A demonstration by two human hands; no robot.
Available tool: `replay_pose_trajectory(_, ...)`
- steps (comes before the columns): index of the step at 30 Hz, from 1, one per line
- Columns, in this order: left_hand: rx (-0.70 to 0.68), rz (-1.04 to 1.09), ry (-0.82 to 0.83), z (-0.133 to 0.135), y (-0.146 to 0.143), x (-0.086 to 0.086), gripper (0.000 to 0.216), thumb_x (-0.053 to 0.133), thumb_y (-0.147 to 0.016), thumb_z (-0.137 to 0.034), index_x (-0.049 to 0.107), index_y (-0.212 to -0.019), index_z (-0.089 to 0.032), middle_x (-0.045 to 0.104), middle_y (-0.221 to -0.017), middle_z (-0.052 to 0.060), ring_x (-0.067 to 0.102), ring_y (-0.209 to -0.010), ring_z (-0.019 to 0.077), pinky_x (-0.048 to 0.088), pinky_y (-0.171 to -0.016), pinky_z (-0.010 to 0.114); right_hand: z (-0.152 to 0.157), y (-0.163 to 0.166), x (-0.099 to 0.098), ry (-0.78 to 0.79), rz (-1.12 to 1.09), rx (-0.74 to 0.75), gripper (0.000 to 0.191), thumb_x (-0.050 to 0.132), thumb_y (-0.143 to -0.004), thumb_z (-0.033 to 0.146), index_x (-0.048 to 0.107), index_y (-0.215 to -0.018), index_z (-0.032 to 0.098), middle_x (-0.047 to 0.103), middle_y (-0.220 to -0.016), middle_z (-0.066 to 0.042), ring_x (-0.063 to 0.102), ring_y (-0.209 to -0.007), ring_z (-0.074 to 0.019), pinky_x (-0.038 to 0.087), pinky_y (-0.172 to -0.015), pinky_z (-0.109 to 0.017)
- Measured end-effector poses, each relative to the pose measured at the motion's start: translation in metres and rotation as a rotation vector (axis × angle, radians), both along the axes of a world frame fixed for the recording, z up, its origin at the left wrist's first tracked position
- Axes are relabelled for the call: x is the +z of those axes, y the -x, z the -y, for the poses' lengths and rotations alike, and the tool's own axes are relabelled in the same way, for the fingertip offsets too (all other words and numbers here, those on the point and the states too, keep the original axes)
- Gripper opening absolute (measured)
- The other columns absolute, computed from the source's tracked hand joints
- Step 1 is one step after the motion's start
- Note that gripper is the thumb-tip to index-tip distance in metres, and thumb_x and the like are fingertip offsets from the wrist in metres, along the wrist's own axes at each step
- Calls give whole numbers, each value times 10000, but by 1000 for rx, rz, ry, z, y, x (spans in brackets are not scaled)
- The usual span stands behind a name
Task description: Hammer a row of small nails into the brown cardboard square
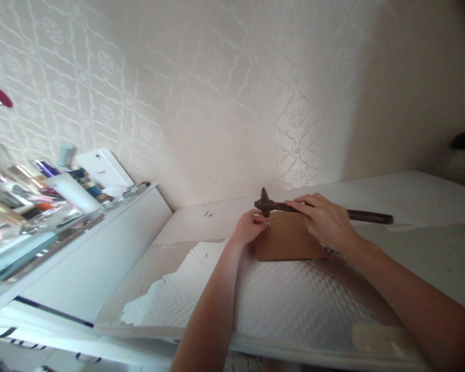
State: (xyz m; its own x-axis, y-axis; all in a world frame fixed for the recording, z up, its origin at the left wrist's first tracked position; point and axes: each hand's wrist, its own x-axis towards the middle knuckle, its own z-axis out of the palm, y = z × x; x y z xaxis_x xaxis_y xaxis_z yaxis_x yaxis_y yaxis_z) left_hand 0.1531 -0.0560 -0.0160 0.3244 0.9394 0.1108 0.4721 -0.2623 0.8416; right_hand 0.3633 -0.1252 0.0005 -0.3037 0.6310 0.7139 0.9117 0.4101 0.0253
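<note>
A dark hammer (318,211) lies almost level over the far edge of a brown board (289,238), its head to the left and its handle running off to the right. The right hand (325,219) is wrapped over the handle close to the head, a short, choked-up hold. The left hand (250,227) pinches a small nail (267,223) upright on the board, just under the hammer head; fingertips are closed on it. The board rests on a white textured sheet (279,302) that covers part of a pale table (418,196) set against a patterned wall (217,103).

Judging from this, light taps suit the start, with the head square over the nail and the fingers held low and clear. A shelf (81,248) of cosmetics stands to the left.
</note>
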Motion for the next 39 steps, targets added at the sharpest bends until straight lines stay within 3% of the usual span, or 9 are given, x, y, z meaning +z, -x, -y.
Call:
replay_pose_trajectory(14, 34, -94, -75, 0, -2, -2, 175, 637, -657, -94, 583, -816, -144, 667, -722, 35, 625, -727, 181, 471, -733, 297, -1, 2, -4, 40, 38, 18, 436, 455, -802, 13, 638, -1142, 216, 654, -1033, -35, 560, -924, -195, 460, -655, -291)
replay_pose_trajectory(19, 26, -76, -60, 3, -2, 1, 258, 636, -665, -86, 589, -911, -148, 683, -754, 34, 636, -755, 178, 474, -741, 291, 1, 3, -2, 32, 14, 4, 430, 456, -810, 15, 639, -1143, 217, 656, -1035, -31, 562, -919, -195, 456, -639, -290)
replay_pose_trajectory(39, 49, -87, -40, 5, -4, 5, 312, 651, -675, -77, 591, -973, -148, 705, -803, 47, 656, -794, 189, 489, -763, 299, 0, 5, -3, 32, 6, 6, 438, 480, -798, -2, 647, -1138, 217, 660, -1013, -17, 560, -900, -187, 444, -633, -279)
